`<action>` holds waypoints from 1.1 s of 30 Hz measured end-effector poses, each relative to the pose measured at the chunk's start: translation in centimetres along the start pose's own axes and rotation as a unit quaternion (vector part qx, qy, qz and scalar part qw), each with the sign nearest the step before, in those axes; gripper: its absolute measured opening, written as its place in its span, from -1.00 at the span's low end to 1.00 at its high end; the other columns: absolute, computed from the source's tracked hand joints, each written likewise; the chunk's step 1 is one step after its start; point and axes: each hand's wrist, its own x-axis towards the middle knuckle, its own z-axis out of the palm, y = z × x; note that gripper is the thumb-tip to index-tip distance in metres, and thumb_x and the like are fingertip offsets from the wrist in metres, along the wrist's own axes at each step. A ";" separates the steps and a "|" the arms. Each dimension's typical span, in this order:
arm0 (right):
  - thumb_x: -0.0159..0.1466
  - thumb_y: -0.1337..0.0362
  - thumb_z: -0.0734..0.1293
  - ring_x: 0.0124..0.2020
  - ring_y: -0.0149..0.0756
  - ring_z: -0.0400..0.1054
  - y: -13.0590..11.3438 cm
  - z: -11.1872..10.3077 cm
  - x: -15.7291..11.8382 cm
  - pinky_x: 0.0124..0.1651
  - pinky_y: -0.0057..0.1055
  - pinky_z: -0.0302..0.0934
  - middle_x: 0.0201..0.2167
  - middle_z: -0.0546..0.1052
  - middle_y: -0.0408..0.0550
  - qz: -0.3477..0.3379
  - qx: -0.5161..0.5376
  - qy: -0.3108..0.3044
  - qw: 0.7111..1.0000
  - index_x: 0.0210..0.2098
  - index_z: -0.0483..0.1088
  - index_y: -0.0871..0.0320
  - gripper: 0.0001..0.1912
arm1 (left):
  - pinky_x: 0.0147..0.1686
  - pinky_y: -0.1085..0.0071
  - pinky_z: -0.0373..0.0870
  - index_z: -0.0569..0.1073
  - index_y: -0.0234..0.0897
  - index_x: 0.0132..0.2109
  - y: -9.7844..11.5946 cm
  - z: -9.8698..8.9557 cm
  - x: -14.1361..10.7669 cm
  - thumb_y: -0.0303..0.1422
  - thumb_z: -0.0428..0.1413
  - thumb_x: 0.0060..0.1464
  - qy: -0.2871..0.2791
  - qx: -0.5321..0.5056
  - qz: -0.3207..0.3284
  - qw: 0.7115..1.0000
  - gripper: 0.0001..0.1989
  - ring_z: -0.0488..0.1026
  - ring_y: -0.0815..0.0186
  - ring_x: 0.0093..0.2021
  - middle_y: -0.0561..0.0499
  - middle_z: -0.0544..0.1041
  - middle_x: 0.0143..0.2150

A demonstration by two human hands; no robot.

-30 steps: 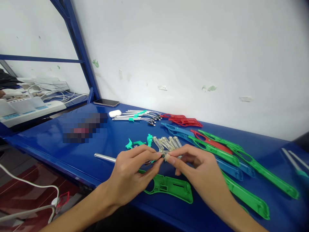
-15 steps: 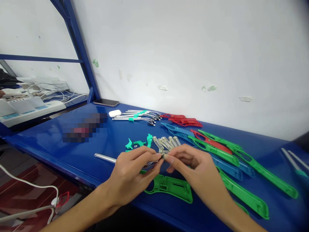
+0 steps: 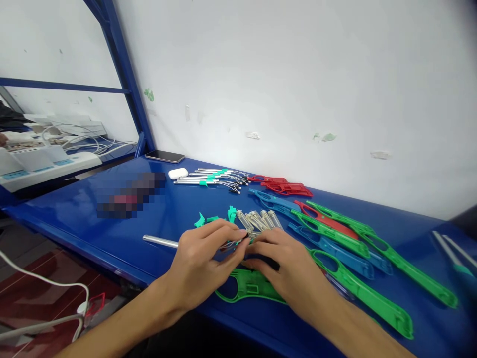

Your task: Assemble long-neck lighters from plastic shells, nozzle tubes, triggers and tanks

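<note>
Left hand angled inward, thumb and forefinger pinching a small black part. Right hand curled opposite; can't tell its grip.

Small dark piece at the fingertips of the left hand: too tiny for me to identify. Right hand: fingertips partly out of my sight, so I can't tell whether it grips anything. It also covers the right end of the green shell. Silver rod disappears behind the left hand. Dark object pixelated, unreadable. Pale rods, far right: blurred. Power strip cut by left edge.
</note>
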 end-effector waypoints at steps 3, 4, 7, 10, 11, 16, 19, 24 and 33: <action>0.37 0.44 0.46 -0.17 -0.18 0.52 0.2 0.3 0.3 -0.10 -0.26 0.34 -0.23 0.66 -0.12 -0.006 -0.008 -0.003 1.000 -0.18 0.64 0.04 -0.84 | -0.28 0.55 0.58 0.56 -0.29 -0.16 0.0 0.0 0.0 -0.58 0.27 0.21 -0.002 -0.004 -0.001 1.000 -0.88 0.65 0.37 -0.31 -0.01 0.67 -0.26; 0.37 0.44 0.46 -0.18 -0.18 0.52 0.2 0.4 0.4 -0.11 -0.26 0.34 -0.23 0.66 -0.12 -0.010 -0.010 -0.004 1.000 -0.19 0.64 0.03 -0.84 | -0.28 0.55 0.59 0.56 -0.29 -0.16 0.0 0.0 0.1 -0.58 0.27 0.21 -0.003 -0.006 -0.002 1.000 -0.88 0.65 0.37 -0.31 -0.01 0.67 -0.26; 0.41 0.43 0.42 -0.19 -0.16 0.50 0.2 0.6 0.5 -0.13 -0.24 0.33 -0.25 0.64 -0.09 -0.017 -0.018 -0.006 1.000 -0.19 0.63 0.06 -0.84 | -0.29 0.54 0.59 0.56 -0.29 -0.16 -0.1 0.1 0.2 -0.58 0.28 0.20 -0.007 -0.011 -0.003 1.000 -0.87 0.65 0.36 -0.31 -0.01 0.67 -0.26; 0.42 0.44 0.39 -0.19 -0.15 0.49 0.1 0.7 0.5 -0.14 -0.24 0.33 -0.25 0.62 -0.04 -0.023 -0.021 -0.007 1.000 -0.20 0.62 0.12 -0.84 | -0.28 0.52 0.59 0.56 -0.30 -0.16 -0.2 0.3 0.2 -0.58 0.28 0.20 -0.012 -0.017 -0.002 1.000 -0.87 0.64 0.35 -0.31 -0.02 0.67 -0.26; 0.42 0.45 0.38 -0.20 -0.15 0.49 0.1 0.7 0.5 -0.15 -0.25 0.34 -0.26 0.62 -0.04 -0.025 -0.020 -0.009 0.999 -0.20 0.61 0.13 -0.84 | -0.29 0.52 0.59 0.56 -0.31 -0.15 -0.2 0.3 0.2 -0.58 0.27 0.21 -0.013 -0.018 -0.002 1.000 -0.88 0.64 0.35 -0.32 -0.03 0.67 -0.26; 0.44 0.46 0.35 -0.21 -0.16 0.48 0.0 0.8 0.7 -0.16 -0.27 0.32 -0.26 0.61 -0.03 -0.029 -0.006 -0.017 0.999 -0.23 0.60 0.12 -0.80 | -0.29 0.54 0.57 0.56 -0.32 -0.15 -0.2 0.3 0.2 -0.59 0.27 0.20 -0.015 -0.023 -0.002 1.000 -0.88 0.64 0.36 -0.32 -0.03 0.66 -0.27; 0.44 0.46 0.34 -0.17 -0.09 0.48 -0.1 0.8 0.7 -0.12 -0.20 0.32 -0.22 0.62 0.03 -0.020 0.006 -0.022 1.000 -0.21 0.58 0.17 -0.82 | -0.29 0.56 0.56 0.56 -0.32 -0.16 0.0 0.1 0.2 -0.60 0.28 0.20 -0.016 -0.024 -0.003 1.000 -0.87 0.63 0.37 -0.32 -0.03 0.66 -0.26; 0.45 0.43 0.32 -0.23 -0.18 0.49 -0.4 -0.3 0.5 -0.16 -0.26 0.32 -0.26 0.61 -0.06 0.031 0.054 -0.013 0.998 -0.24 0.51 0.12 -0.84 | -0.35 0.59 0.53 0.56 -0.32 -0.16 0.1 0.0 0.2 -0.61 0.27 0.19 -0.015 -0.027 -0.003 1.000 -0.86 0.60 0.40 -0.34 -0.01 0.66 -0.27; 0.40 0.18 0.40 -0.27 -0.29 0.59 -0.5 -2.0 0.8 -0.22 -0.41 0.46 -0.32 0.65 -0.17 0.163 0.253 0.017 0.954 -0.23 0.48 0.05 -0.89 | -0.38 0.58 0.52 0.58 -0.30 -0.18 0.2 0.0 0.3 -0.59 0.27 0.18 -0.011 -0.036 -0.011 0.999 -0.88 0.62 0.38 -0.35 -0.01 0.67 -0.28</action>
